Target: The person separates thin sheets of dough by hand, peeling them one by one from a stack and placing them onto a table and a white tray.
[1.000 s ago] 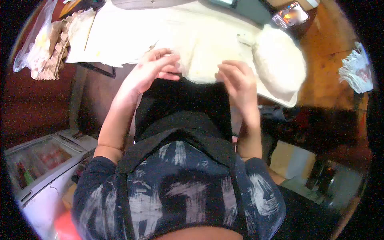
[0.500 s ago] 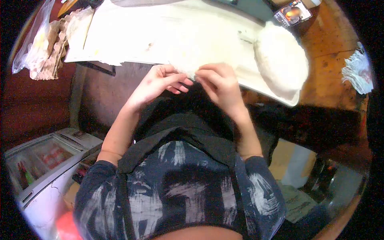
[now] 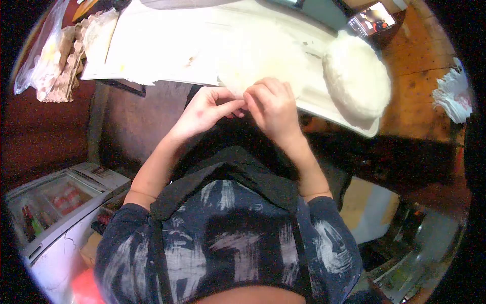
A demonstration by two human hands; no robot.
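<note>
At the near edge of a long white tray point(image 3: 167, 61), my two hands meet with fingertips together. My left hand point(image 3: 210, 107) is closed in a pinch, thumb against the fingers. My right hand point(image 3: 273, 104) is closed too, its fingers curled down at the same spot. A small whitish piece point(image 3: 234, 90) shows between the fingertips, washed out by glare, so its kind cannot be made out. To the right of my hands, a large oval white mound point(image 3: 357, 78), dough-like in look, sits on the tray's right end.
A lit phone point(image 3: 372, 20) lies at the upper right. Crumpled white tissue or cloth point(image 3: 452, 96) is on the wooden table point(image 3: 415, 76) at the right. Egg-carton-like brown trays point(image 3: 63, 66) with clear plastic stand at the left. A glass-topped freezer point(image 3: 61, 202) is lower left.
My left fingers, more spread before, have drawn into a pinch. My right hand has shifted slightly left and turned its back upward, closer to the left hand.
</note>
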